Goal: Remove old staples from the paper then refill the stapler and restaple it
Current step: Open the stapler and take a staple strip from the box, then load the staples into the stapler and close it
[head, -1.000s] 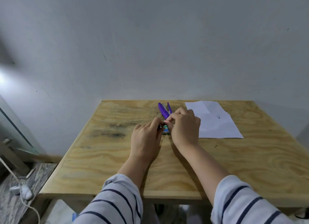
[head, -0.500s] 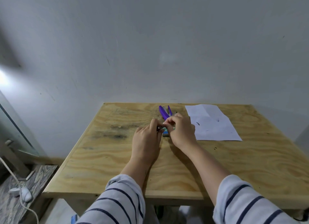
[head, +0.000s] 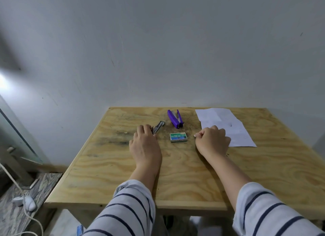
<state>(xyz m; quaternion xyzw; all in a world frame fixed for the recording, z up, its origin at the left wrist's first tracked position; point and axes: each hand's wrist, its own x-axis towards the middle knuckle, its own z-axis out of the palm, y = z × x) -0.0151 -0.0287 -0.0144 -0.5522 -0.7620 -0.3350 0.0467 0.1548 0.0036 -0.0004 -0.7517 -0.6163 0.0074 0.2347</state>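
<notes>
Refilling stage: left hand (head: 145,144) pinches a metal staple remover (head: 158,127); right hand (head: 211,140) pinches a small staple strip (head: 194,135) beside the staple box (head: 178,137). Stapler (head: 175,119) lies open at the far centre, paper (head: 226,125) far right. Risk: the strip could slip or break apart under a loose pinch.

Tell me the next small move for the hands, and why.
Probably bring the right hand, pinching a small pale piece, back toward the metal part in the left hand. The stapler lies open and the staple box sits between the hands.
</notes>
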